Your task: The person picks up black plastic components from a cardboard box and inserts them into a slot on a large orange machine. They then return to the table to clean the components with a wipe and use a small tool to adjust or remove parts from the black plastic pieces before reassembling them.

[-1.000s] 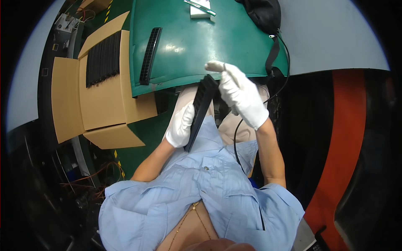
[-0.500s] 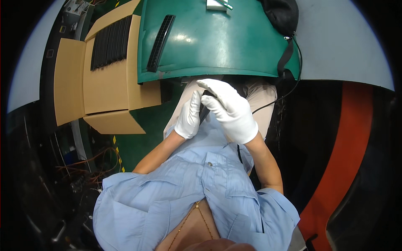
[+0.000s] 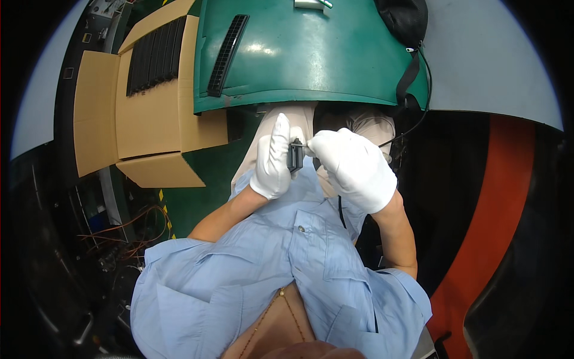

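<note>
Above my lap, my left hand (image 3: 274, 161) in a white glove is closed round a small black rectangular piece (image 3: 295, 155), its thumb upright along one side. The piece shows a grooved face, and how far it reaches down is hidden. At its upper right, my right hand (image 3: 353, 166), also white-gloved, has its fingers pinched together. A thin bit, too small to name, shows between those fingertips and the black piece.
A green-topped table (image 3: 299, 66) lies ahead, with a long black slotted strip (image 3: 228, 55) on its left. A black bag (image 3: 403, 24) with a strap sits at its right. The open cardboard box (image 3: 148, 128) at left holds several black strips (image 3: 156, 57).
My right hand has moved right and down, off the top of the black piece, and now pinches at its upper right. The piece's grooved face has come into view.
</note>
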